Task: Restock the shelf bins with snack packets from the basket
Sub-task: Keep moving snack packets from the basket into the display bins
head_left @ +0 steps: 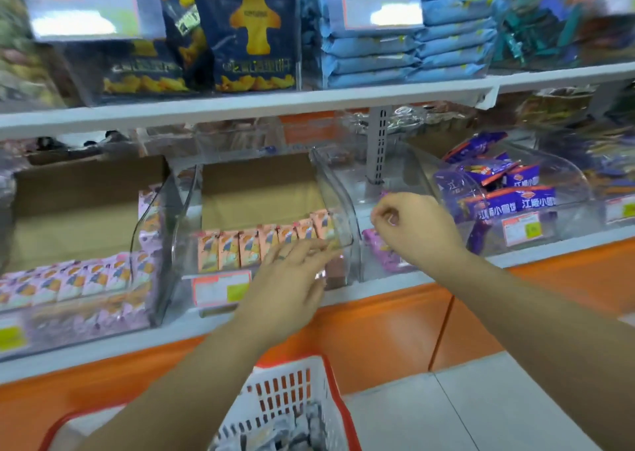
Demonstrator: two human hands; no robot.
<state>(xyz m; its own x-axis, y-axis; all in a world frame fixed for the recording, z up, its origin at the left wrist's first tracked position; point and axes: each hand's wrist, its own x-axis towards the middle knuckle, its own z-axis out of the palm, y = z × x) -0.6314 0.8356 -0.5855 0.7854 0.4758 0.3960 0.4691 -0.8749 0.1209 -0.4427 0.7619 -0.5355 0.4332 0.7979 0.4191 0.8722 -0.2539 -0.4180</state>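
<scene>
A: Fingers (309, 249) of the left hand (285, 282) lie straight and close together, holding nothing, their tips against the front lip of the clear bin (343, 210). And the other side?

B: The right hand (417, 234) has its fingers (379, 218) curled in, thumb to forefinger. Whether they pinch anything I cannot tell. It hovers over the neighbouring bin at three o'clock, just above the pink packets (379, 249).

A: Then that is the first worry. If a packet is in that pinch, it could be let go over the wrong bin and the stock gets mixed.

B: And the left? The orange packets (261, 244) stand upright in a row just behind the lip, at twelve o'clock from its fingertips.

A: Push too far and I'd expect the row to topple back toward the cardboard box (261, 189). The bin wall is curved and looks slick, so a hard press might also slide the bin on the shelf.

B: Where is the stock to load?

A: In the white basket (275, 392) at six o'clock, under both forearms: grey wrapped packets (278, 431), too blurred to read. Reaching down without looking could catch its red rim and tip it.

B: The purple packets (508, 196) at two o'clock are heaped high. A right forearm swung wide could brush them out.
</scene>
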